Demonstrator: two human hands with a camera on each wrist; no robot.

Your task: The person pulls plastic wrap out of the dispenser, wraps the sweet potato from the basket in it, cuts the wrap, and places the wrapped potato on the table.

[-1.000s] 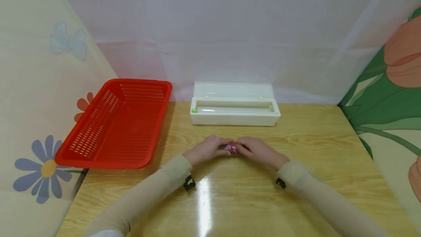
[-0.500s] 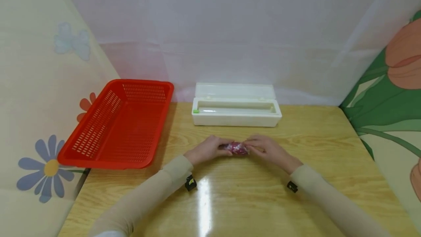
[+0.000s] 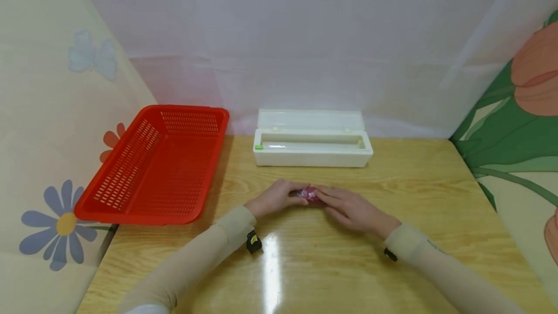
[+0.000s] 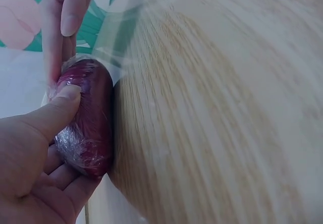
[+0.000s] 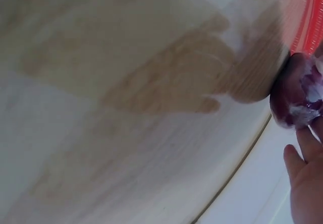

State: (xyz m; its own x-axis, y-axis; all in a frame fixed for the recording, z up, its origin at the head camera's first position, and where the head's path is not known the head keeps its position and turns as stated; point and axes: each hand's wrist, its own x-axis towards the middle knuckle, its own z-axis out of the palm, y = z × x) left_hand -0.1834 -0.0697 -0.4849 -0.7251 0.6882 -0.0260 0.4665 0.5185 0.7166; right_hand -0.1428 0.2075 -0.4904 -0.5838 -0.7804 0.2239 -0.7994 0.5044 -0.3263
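Note:
A rounded, dark red-purple vegetable [image 4: 98, 113], its exact kind unclear, lies on the wooden table wrapped in clear cling film [image 4: 75, 148]. My left hand [image 3: 274, 198] grips its left end, the thumb on top and the fingers curled around the side. From the right, my right hand [image 3: 354, 211] touches the other end with its fingers fairly straight. In the right wrist view, fingertips of the right hand [image 5: 309, 176] meet the film on the vegetable [image 5: 292, 95]. Between the hands, only part of the vegetable [image 3: 309, 194] shows in the head view.
Behind the hands stands a white cling film dispenser [image 3: 311, 159], its lid raised and a green slider at its left end. A red plastic basket [image 3: 209, 168] is at the left of the table [image 3: 418, 183]. A white cloth hangs along the back.
My right hand drew off to the right, exposing more of the wrapped vegetable, then came back against its right end with straighter fingers. The left hand has kept its grip.

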